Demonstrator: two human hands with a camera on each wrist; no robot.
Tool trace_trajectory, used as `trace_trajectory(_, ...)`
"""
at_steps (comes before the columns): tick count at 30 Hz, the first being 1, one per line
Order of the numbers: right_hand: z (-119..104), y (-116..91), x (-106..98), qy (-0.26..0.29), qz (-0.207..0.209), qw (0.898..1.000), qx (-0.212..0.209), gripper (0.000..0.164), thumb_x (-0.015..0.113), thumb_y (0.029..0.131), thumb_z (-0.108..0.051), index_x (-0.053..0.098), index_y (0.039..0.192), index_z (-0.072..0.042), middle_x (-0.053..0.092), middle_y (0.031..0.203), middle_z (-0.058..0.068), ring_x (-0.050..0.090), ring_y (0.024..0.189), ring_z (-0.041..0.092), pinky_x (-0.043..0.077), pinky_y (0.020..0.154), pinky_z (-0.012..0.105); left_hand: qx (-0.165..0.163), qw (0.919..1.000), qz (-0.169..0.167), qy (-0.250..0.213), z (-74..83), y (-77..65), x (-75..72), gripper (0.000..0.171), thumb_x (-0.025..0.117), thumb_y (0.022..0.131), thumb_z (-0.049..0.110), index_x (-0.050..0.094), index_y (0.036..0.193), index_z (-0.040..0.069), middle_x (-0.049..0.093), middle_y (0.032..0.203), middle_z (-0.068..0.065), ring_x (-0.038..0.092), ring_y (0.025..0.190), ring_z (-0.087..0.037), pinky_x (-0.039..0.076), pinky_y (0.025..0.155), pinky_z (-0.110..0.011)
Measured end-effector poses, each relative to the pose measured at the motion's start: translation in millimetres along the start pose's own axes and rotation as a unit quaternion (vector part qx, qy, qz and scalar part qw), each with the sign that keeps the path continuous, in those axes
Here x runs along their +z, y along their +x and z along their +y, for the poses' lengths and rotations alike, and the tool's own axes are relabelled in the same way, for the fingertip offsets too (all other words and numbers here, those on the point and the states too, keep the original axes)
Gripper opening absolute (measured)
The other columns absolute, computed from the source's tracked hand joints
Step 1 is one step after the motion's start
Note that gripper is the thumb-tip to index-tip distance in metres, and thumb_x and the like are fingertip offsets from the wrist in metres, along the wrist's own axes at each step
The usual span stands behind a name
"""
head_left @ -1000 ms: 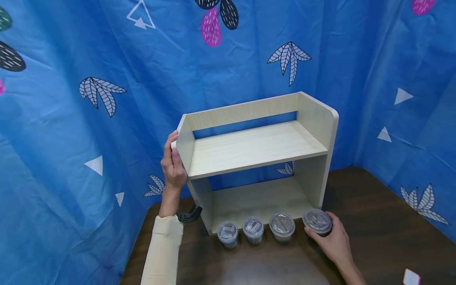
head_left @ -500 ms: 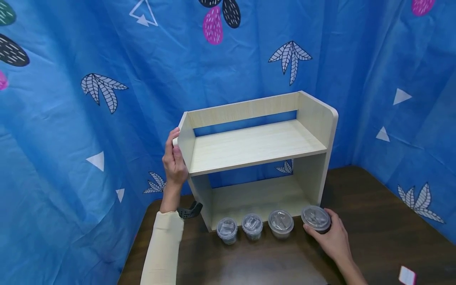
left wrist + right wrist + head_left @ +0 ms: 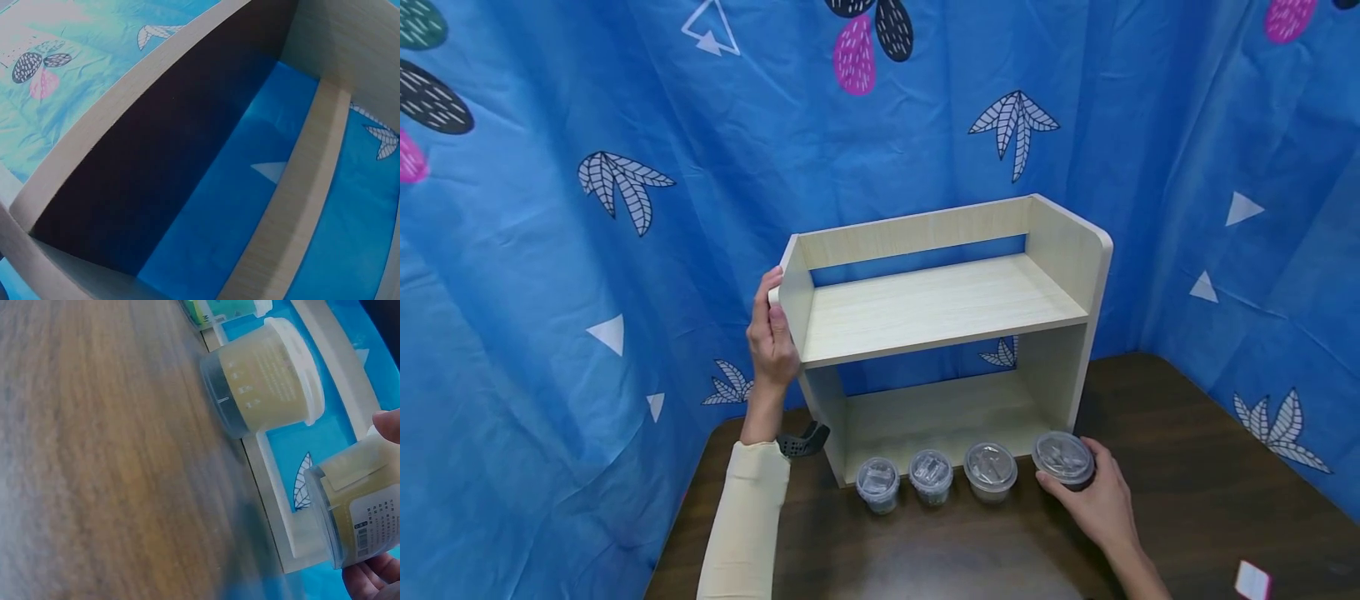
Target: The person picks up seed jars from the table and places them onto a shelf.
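Note:
My left hand (image 3: 772, 346) holds the front edge of the left side panel of a pale wooden two-tier shelf (image 3: 943, 308). Its fingers lie along the outside, and it is out of sight in the left wrist view, where the shelf's boards (image 3: 300, 181) fill much of the picture. At the shelf's front right corner my right hand (image 3: 1103, 504) grips a round lidded plastic tub (image 3: 1063, 457) between thumb and fingers. In the right wrist view that labelled tub (image 3: 365, 506) appears slightly above the tabletop, beside another lidded tub (image 3: 269, 378).
Left of the held tub, a row of lidded tubs stands along the shelf's front edge: one wider (image 3: 990, 471) and two smaller, including the leftmost tub (image 3: 878, 483). A small white-and-pink object (image 3: 1252, 579) lies on the dark table (image 3: 1187, 467). A blue curtain (image 3: 910, 142) hangs behind.
The head view has shifted slightly. My left hand keeps its hold on the shelf panel, and my right hand still grips the tub, with little visible movement of either.

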State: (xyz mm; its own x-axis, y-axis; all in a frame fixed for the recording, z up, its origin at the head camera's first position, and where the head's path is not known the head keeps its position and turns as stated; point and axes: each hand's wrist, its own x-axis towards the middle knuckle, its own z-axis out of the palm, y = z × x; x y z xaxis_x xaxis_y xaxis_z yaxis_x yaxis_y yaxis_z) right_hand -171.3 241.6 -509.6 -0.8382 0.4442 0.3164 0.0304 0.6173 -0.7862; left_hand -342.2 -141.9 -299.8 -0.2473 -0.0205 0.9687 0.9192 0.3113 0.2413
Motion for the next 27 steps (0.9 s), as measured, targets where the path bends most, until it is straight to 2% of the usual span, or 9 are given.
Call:
trace_trajectory(7,-6.8,-0.5,-5.8,-0.003,-0.014,1.000,0.010,0.094,0.089,0.070,-0.034,0.039,0.139,0.005,0.048,0.129,0.031,0.047,0.119,0.049,0.038,0.093,0.064,-0.001,1.0000,-0.002,-0.006,-4.2,-1.9,0.8,0.041,0.039,0.096,-0.006,0.048,0.136,-0.003,0.051,0.143,-0.017,0.051,0.131,-0.031,0.044,0.101,-0.051)
trace_trajectory(11,-12.9,0.6,-9.4,-0.009,-0.032,0.999,0.023,0.097,0.088,0.072,-0.038,0.035,0.142,0.006,0.044,0.133,0.032,0.045,0.122,0.051,0.036,0.096,0.066,0.002,1.0000,0.001,-0.005,-4.4,-2.3,1.3,0.040,0.039,0.098,-0.002,0.048,0.137,-0.001,0.051,0.144,-0.017,0.050,0.132,-0.029,0.043,0.101,-0.052)
trace_trajectory(16,-19.2,2.1,-12.7,-0.011,-0.042,0.999,0.029,0.099,0.087,0.074,-0.039,0.033,0.143,0.007,0.042,0.134,0.033,0.044,0.122,0.051,0.035,0.097,0.067,-0.003,1.0000,0.005,-0.002,-3.8,-2.2,1.4,0.041,0.040,0.097,-0.005,0.048,0.137,-0.001,0.052,0.143,-0.018,0.051,0.131,-0.029,0.044,0.100,-0.052)
trace_trajectory(23,-23.5,3.3,-17.4,-0.016,-0.033,0.999,0.009,0.097,0.088,0.072,-0.038,0.036,0.141,0.007,0.046,0.130,0.032,0.047,0.118,0.050,0.038,0.094,0.066,0.001,0.9999,0.012,0.004,-2.4,-0.9,2.1,0.042,0.039,0.092,-0.015,0.047,0.132,-0.010,0.052,0.139,-0.026,0.052,0.128,-0.039,0.044,0.099,-0.056)
trace_trajectory(27,-25.9,5.8,-19.8,-0.019,-0.029,0.999,-0.010,0.096,0.089,0.071,-0.039,0.038,0.139,0.006,0.048,0.128,0.031,0.049,0.116,0.048,0.040,0.091,0.064,-0.002,0.9999,0.014,0.004,17.4,5.4,2.2,0.037,0.037,0.091,-0.016,0.045,0.127,-0.016,0.050,0.134,-0.034,0.051,0.125,-0.046,0.043,0.099,-0.057)
